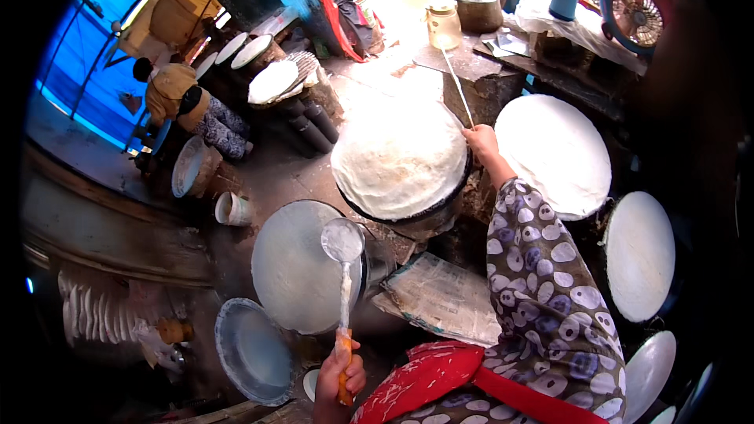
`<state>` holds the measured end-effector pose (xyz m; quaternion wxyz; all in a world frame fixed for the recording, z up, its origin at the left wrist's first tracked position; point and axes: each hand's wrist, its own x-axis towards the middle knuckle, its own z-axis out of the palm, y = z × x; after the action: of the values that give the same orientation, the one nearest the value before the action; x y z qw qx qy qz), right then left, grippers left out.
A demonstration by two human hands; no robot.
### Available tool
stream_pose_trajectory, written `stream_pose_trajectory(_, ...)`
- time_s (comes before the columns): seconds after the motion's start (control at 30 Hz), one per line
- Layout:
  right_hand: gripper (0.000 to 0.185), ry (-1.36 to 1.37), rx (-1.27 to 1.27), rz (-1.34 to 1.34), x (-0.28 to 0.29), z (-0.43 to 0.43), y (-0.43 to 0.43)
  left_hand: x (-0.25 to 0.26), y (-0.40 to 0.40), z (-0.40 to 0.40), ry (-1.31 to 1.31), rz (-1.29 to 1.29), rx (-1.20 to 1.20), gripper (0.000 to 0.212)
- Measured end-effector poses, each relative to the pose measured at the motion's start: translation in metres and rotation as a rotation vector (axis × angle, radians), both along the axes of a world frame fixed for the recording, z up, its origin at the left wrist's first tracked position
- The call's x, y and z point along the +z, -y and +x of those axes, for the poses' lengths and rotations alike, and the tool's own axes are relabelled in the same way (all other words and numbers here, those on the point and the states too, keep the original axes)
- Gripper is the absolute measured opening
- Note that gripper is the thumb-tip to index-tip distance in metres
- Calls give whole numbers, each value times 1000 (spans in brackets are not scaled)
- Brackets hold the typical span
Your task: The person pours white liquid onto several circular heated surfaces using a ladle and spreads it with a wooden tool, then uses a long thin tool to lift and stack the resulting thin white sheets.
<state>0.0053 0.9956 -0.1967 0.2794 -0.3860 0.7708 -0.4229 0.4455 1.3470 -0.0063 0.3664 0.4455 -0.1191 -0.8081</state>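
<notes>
My left hand [340,372] grips the orange handle of a ladle [343,239], whose round, whitish-coated bowl is over the near left round griddle [294,282], covered by a thin pale layer. My right hand [483,140] is closed on the lower end of a thin pale stick [456,85], which points away toward a jar. That hand is between two rounds: a wrinkled white sheet [400,165] on a dark-rimmed round stove in the middle, and a smooth white round [554,156] on the right. Whether the right hand touches either cannot be told.
A basin [254,350] of pale liquid stands lower left, with a white bucket [234,209] beyond. Folded printed sheets [445,297] lie before me. More white rounds [640,256] line the right. A jar [443,23], lidded pot [478,9] and fan [636,15] stand behind. Another person [177,97] bends far left.
</notes>
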Motion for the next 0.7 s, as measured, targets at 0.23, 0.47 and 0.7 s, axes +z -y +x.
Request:
stream_pose_trajectory(0.23,32,45,101,0,-9,-2,23,3,7,-14,2,46,11,26)
stream_pose_trajectory(0.47,23,-77,96,-72,57,38,-2,3,10,11,34,-12,2,26)
stream_pose_trajectory(0.7,24,-44,-118,-325,134,74,-133,-12,52,68,101,-77,-123,26)
